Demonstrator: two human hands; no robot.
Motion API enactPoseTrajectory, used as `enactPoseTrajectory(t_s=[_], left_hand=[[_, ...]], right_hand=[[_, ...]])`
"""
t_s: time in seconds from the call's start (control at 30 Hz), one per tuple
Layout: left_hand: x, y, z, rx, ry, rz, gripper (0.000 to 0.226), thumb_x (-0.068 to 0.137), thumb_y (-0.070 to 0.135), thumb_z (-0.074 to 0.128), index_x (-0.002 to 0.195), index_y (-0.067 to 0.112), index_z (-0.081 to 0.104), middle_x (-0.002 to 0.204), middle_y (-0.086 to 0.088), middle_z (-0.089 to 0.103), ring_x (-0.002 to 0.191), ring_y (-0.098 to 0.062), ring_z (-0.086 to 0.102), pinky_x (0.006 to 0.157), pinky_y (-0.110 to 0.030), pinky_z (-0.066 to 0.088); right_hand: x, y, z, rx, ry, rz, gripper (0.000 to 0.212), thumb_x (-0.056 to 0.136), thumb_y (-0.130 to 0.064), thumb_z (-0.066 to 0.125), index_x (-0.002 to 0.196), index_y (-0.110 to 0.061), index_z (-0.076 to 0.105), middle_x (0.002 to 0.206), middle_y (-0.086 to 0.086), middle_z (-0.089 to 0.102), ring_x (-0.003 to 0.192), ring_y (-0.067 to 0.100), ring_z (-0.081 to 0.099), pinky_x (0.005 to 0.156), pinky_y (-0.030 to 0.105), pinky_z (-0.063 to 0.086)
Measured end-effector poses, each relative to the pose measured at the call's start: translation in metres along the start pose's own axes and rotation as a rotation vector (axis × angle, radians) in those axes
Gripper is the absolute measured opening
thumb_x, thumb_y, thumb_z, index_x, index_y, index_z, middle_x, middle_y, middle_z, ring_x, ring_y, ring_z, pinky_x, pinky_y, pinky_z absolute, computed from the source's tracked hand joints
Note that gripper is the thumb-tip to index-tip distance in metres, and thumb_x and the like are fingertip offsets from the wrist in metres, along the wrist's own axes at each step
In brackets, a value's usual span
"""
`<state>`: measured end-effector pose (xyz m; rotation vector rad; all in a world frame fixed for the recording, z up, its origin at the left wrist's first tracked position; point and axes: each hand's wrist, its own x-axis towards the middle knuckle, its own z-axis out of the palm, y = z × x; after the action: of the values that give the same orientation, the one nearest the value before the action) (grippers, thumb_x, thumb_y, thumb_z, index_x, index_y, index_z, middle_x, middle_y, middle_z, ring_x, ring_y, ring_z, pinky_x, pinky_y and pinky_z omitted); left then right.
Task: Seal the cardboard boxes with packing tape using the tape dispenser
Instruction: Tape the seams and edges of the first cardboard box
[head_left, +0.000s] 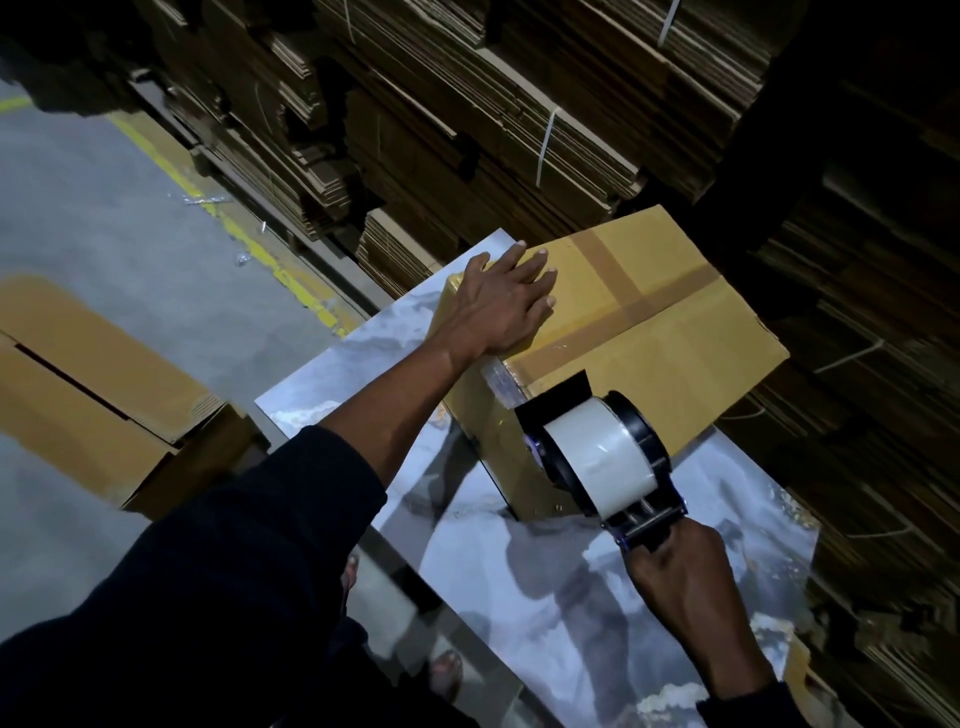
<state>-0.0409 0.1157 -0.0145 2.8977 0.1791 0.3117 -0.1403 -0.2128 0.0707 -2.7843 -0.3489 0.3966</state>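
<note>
1. A cardboard box (649, 332) lies on a glossy marble-patterned table (519, 571), its flaps shut and crossed on top by two strips of brown tape (623, 296).
2. The left hand (506, 306) rests flat on the near-left corner of the box top, fingers straight and spread a little, palm pressing down; it grips nothing.
3. The right hand (680, 577) is wrapped round the handle of a tape dispenser (597, 457), fingers curled tight about it.
4. The dispenser is black, carries a fat roll of pale tape (600, 460), and its front end touches the side of the box that faces the person, just below the top edge.
5. A strip of clear, shiny tape (496, 382) runs on that side from the dispenser's front toward the corner under the left wrist.
6. A dark sleeve (218, 571) covers the left arm up to the forearm.
7. On the grey floor (104, 218) to the left sits another cardboard box (98, 395), beside a worn yellow line (249, 249).
8. Stacks of flat cardboard sheets (467, 104), some bound with white straps, fill the space behind and to the right of the table.
</note>
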Motion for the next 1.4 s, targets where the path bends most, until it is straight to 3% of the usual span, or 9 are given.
enactPoseTrajectory(t_s=[0.1, 0.2, 0.47, 0.7, 0.87, 0.97, 1.07, 1.3, 1.4], left_hand=[[0.0, 0.001, 0.0, -0.004, -0.001, -0.007, 0.064, 0.104, 0.053, 0.013, 0.154, 0.029, 0.044, 0.169, 0.003, 0.031, 0.158, -0.025, 0.021, 0.117, -0.054, 0.023], [0.0, 0.002, -0.003, 0.005, -0.007, 0.007, 0.063, 0.105, 0.053, 0.014, 0.155, 0.029, 0.044, 0.169, 0.003, 0.031, 0.158, -0.025, 0.021, 0.118, -0.055, 0.023], [-0.016, 0.031, -0.004, 0.0, -0.029, 0.041, 0.069, 0.104, 0.053, 0.01, 0.155, 0.023, 0.046, 0.169, -0.002, 0.032, 0.158, -0.03, 0.019, 0.123, -0.06, 0.008], [-0.023, 0.041, 0.005, 0.001, 0.038, 0.065, 0.062, 0.108, 0.051, 0.014, 0.152, 0.026, 0.05, 0.165, 0.0, 0.039, 0.156, -0.027, 0.026, 0.123, -0.056, 0.015], [-0.023, 0.041, 0.006, -0.027, 0.049, 0.061, 0.057, 0.109, 0.049, 0.02, 0.154, 0.029, 0.049, 0.166, 0.002, 0.036, 0.158, -0.025, 0.023, 0.125, -0.055, 0.011], [-0.023, 0.041, 0.006, -0.039, 0.053, 0.055, 0.059, 0.108, 0.05, 0.018, 0.154, 0.03, 0.048, 0.167, 0.002, 0.035, 0.158, -0.023, 0.022, 0.126, -0.054, 0.01], [-0.023, 0.042, 0.005, -0.014, 0.041, 0.067, 0.06, 0.107, 0.052, 0.017, 0.155, 0.03, 0.045, 0.168, 0.002, 0.033, 0.158, -0.023, 0.02, 0.126, -0.054, 0.01], [-0.024, 0.04, 0.004, -0.002, 0.023, 0.064, 0.062, 0.107, 0.053, 0.015, 0.157, 0.031, 0.043, 0.169, 0.002, 0.031, 0.159, -0.022, 0.018, 0.126, -0.055, 0.009], [-0.023, 0.04, 0.005, 0.002, 0.016, 0.059, 0.063, 0.106, 0.054, 0.013, 0.157, 0.032, 0.041, 0.169, 0.002, 0.029, 0.159, -0.022, 0.016, 0.127, -0.054, 0.008]], right_hand=[[-0.008, 0.012, -0.002, 0.047, 0.001, 0.007, 0.045, 0.081, -0.003, 0.075, 0.054, -0.026, 0.048, 0.054, 0.002, 0.059, 0.053, 0.025, 0.058, 0.052, 0.035, 0.043], [-0.008, 0.019, 0.003, 0.057, 0.008, 0.016, 0.037, 0.08, -0.005, 0.077, 0.058, -0.018, 0.05, 0.058, 0.015, 0.062, 0.055, 0.036, 0.059, 0.053, 0.042, 0.047], [-0.003, 0.032, 0.015, 0.124, -0.007, 0.043, 0.028, 0.078, 0.0, 0.074, 0.06, -0.007, 0.053, 0.053, 0.015, 0.056, 0.046, 0.025, 0.045, 0.046, 0.032, 0.036], [-0.004, 0.035, 0.018, 0.082, 0.03, -0.051, 0.045, 0.08, -0.007, 0.077, 0.055, -0.026, 0.045, 0.051, -0.009, 0.052, 0.048, 0.007, 0.049, 0.046, 0.019, 0.035], [-0.012, 0.047, 0.013, 0.076, 0.035, -0.066, 0.019, 0.076, -0.009, 0.074, 0.065, -0.009, 0.06, 0.058, 0.007, 0.062, 0.053, 0.023, 0.057, 0.053, 0.04, 0.051], [-0.02, 0.063, 0.01, 0.118, 0.052, -0.064, 0.029, 0.076, -0.004, 0.076, 0.064, -0.019, 0.054, 0.058, 0.005, 0.06, 0.054, 0.026, 0.054, 0.053, 0.034, 0.048], [-0.025, 0.074, 0.009, 0.095, 0.059, -0.121, 0.024, 0.068, -0.022, 0.063, 0.054, -0.024, 0.043, 0.049, -0.008, 0.05, 0.046, 0.012, 0.047, 0.045, 0.019, 0.033], [-0.029, 0.092, 0.008, 0.145, 0.022, -0.122, 0.019, 0.063, -0.022, 0.059, 0.052, -0.023, 0.044, 0.043, -0.005, 0.041, 0.041, 0.008, 0.035, 0.047, 0.028, 0.028], [-0.031, 0.119, 0.009, 0.065, 0.019, -0.122, 0.012, 0.067, -0.017, 0.068, 0.06, -0.016, 0.059, 0.048, 0.005, 0.054, 0.047, 0.03, 0.052, 0.049, 0.029, 0.031]])
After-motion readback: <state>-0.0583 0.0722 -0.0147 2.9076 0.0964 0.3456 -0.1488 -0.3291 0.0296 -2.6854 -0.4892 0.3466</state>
